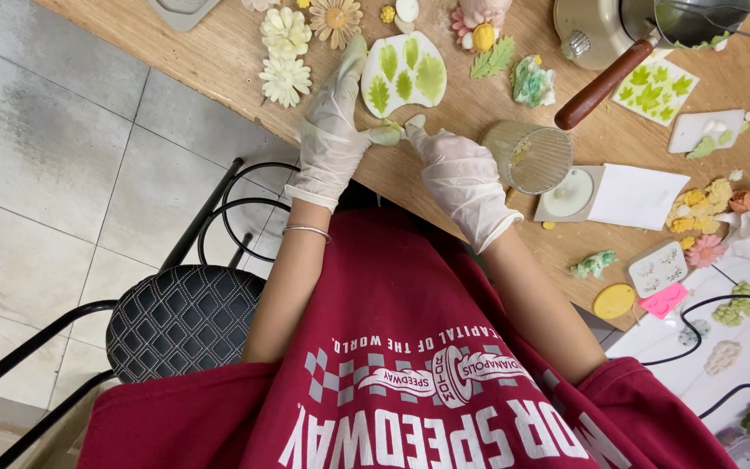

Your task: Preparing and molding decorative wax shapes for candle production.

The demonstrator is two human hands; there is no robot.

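Both my hands wear thin white gloves and meet at the near edge of a wooden table [219, 52]. My left hand [332, 130] and my right hand [462, 174] pinch a small pale green leaf-shaped piece [388, 134] between their fingertips. Just beyond the fingers lies a white mould [404, 76] with several green leaf shapes in it. A silver bangle is on my left wrist.
A ribbed glass cup [529, 156] stands right of my right hand. A pot with a brown wooden handle [605, 82], a square leaf mould [655, 89], cream and yellow moulded flowers [286, 52] and small coloured pieces lie around. A black padded chair [182, 320] stands on the tiled floor at the left.
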